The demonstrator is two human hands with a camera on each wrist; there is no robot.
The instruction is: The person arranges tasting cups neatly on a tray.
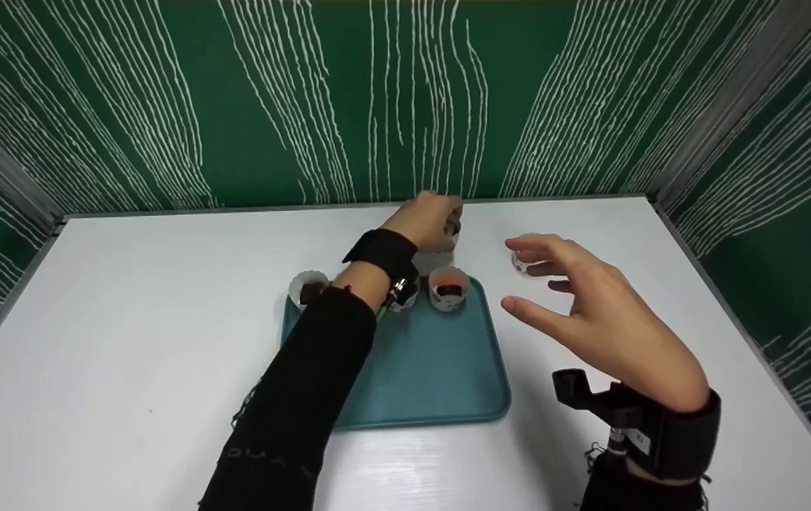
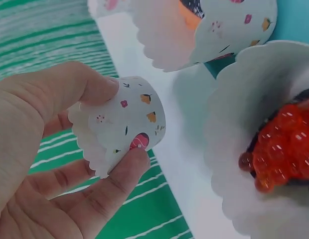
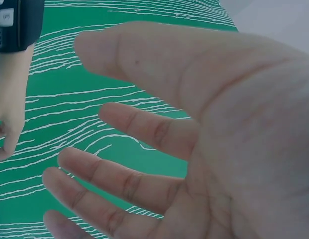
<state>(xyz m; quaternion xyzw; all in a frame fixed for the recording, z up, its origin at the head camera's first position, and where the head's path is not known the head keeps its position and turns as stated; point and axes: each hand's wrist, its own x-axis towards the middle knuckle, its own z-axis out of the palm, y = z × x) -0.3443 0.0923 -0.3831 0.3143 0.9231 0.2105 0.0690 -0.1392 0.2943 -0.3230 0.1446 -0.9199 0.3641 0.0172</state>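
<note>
Near the table's back edge, my left hand point(image 1: 423, 221) pinches a white paper baking cup point(image 2: 127, 117) printed with small flowers. Thumb and fingers grip its side, and the cup is tipped over sideways in the left wrist view, its inside turned away. My right hand point(image 1: 593, 305) hangs over the table right of the tray, thumb spread from loosely bent fingers, holding nothing. Behind its fingertips, partly hidden, is another printed cup point(image 1: 520, 264). Closest to the left wrist are cups on the tray, one point(image 1: 448, 289) containing a dark-wrapped piece topped with red roe point(image 2: 294, 139).
The teal tray point(image 1: 433, 376) lies on the white table point(image 1: 128, 341), with a row of cups along its far edge. A cup with a dark piece point(image 1: 309, 289) stands at its left corner; my left forearm covers part of the row. Green white-streaked walls point(image 1: 405, 106) enclose the table.
</note>
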